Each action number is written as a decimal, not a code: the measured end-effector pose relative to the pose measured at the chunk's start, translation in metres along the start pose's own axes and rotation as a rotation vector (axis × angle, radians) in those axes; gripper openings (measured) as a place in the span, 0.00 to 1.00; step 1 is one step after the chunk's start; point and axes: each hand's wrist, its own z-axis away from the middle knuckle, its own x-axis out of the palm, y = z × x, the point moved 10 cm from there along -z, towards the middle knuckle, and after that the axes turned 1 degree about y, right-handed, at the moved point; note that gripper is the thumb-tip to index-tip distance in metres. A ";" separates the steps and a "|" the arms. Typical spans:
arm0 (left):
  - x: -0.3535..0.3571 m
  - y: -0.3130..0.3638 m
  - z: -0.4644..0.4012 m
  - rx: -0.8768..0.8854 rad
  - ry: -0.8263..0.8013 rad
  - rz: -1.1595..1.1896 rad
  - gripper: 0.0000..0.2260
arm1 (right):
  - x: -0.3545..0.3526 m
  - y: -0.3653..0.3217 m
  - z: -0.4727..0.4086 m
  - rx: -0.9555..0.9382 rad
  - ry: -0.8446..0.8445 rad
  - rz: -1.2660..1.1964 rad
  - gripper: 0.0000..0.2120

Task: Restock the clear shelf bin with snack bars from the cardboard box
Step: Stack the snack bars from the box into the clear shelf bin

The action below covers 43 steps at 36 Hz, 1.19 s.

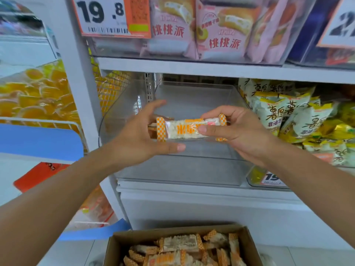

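Note:
Both hands hold a small stack of snack bars in clear wrappers with orange-checked ends, lifted just above the front of the clear shelf bin. My left hand grips the stack's left end, thumb below and fingers behind. My right hand pinches the right end, thumb across the top bar's front. No bars show on the visible part of the bin floor. On the floor below stands the cardboard box, open and holding several more of the same bars.
To the bin's right sit yellow-and-white snack bags. Pink cake packs fill the shelf above, beside a price tag. A left rack holds orange jelly cups. A white shelf post stands left of the bin.

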 end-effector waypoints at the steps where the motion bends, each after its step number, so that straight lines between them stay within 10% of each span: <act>1: 0.001 -0.006 0.000 -0.077 -0.016 0.107 0.43 | 0.000 -0.001 0.001 -0.023 0.009 0.021 0.16; 8: -0.009 -0.013 -0.012 -0.057 0.017 0.107 0.22 | 0.011 0.014 -0.011 0.037 -0.105 0.324 0.30; 15: -0.010 -0.047 -0.029 -0.184 -0.079 -0.329 0.34 | 0.030 0.046 -0.040 0.060 -0.303 0.878 0.26; 21: -0.036 -0.056 -0.032 -0.250 -0.073 -1.026 0.16 | 0.067 0.055 -0.071 0.014 -0.389 1.108 0.31; 43: -0.036 -0.092 -0.050 -0.331 -0.081 -0.905 0.16 | 0.106 0.084 -0.134 -0.060 -0.369 1.220 0.29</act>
